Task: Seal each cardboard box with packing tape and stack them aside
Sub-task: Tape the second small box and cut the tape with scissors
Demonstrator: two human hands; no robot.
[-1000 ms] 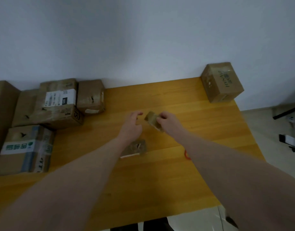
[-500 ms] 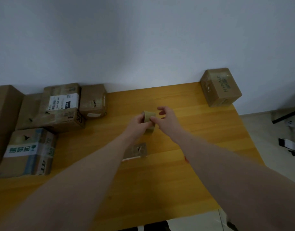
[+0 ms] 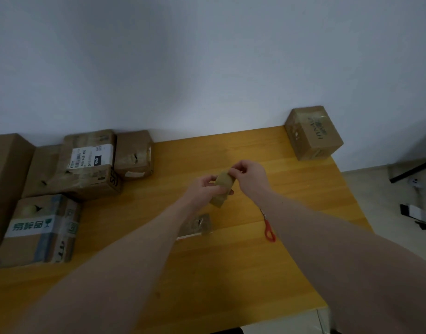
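On the wooden surface (image 3: 231,273) nearest me, my two bare forearms reach forward over the planks. Just beyond my left forearm lies a small flat cardboard box (image 3: 197,225), partly hidden by the arm, and beside my right forearm I see scissors (image 3: 268,230) with orange-red handles. Above the middle of the surface I hold the brown roll of packing tape (image 3: 222,186) clear of the wood: my left hand (image 3: 202,189) grips it from below with curled fingers, and my right hand (image 3: 251,177) pinches at its upper edge with thumb and fingertips.

To the left, a box with blue-grey tape (image 3: 38,227) carries a white band with green Chinese characters, upside down to me, and a fragile-glass mark. Behind it sits a worn box with a shipping label (image 3: 89,162); I can read "060" in a dark patch and see a barcode, while the rest is too small. Just beside that is a dented plain box (image 3: 133,155), and a tall box (image 3: 7,179) stands at the far left edge. At the far right corner, against the wall (image 3: 207,56), a taped box (image 3: 313,132) bears dark printed lettering I cannot read.
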